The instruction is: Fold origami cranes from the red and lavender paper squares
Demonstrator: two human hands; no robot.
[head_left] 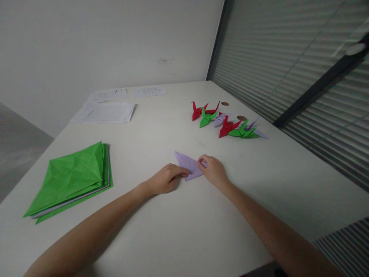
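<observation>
A folded lilac paper, narrow and pointed, lies flat on the white table in front of me. My left hand presses its near left edge with curled fingertips. My right hand pinches the paper's right end between thumb and fingers. Both forearms reach in from the bottom of the view.
A stack of green paper sheets lies at the left. Several finished paper cranes in red, green and lilac sit at the far right near the blinds. Printed white sheets lie at the far side by the wall.
</observation>
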